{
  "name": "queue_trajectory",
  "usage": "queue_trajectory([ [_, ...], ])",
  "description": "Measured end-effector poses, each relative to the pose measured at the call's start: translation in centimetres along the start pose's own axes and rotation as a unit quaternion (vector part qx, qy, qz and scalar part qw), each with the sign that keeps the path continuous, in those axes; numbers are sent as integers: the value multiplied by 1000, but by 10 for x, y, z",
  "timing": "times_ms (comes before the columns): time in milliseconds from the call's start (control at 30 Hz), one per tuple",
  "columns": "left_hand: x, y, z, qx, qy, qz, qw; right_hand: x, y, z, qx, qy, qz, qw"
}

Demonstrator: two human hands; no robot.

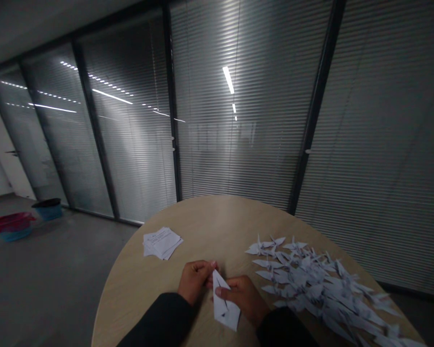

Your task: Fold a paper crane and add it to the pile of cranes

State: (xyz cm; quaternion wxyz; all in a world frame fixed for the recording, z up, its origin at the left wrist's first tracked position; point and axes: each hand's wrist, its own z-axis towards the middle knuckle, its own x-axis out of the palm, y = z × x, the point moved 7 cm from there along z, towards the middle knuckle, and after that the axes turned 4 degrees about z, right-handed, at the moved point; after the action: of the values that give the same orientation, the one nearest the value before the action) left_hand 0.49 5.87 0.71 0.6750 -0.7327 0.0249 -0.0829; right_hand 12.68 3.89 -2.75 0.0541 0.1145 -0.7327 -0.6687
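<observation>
Steadying a folded paper (224,308): your right hand (247,296) pinches its side, thumb on top; your left hand (196,280) grips the tip, probably keeping folds aligned.

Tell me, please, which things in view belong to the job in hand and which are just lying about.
Likely the job:
- folded paper, in the right hand, left hand at its tip
- sheets
- paper cranes
- table

Seemingly just about:
- red-lined bin
- dark-topped bin
</observation>
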Motion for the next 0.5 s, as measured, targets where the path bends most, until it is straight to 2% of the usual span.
queue_trajectory([
  [133,-2,0,0,0,-11,9,1000,4,5,-3,4,20,15,1000],
  [300,-5,-2,-1,37,-24,80,996,3,12,-4,-21,24,-4,999],
  [500,-8,-2,0,82,-37,142,986,4,8,-5,1,39,-28,999],
])
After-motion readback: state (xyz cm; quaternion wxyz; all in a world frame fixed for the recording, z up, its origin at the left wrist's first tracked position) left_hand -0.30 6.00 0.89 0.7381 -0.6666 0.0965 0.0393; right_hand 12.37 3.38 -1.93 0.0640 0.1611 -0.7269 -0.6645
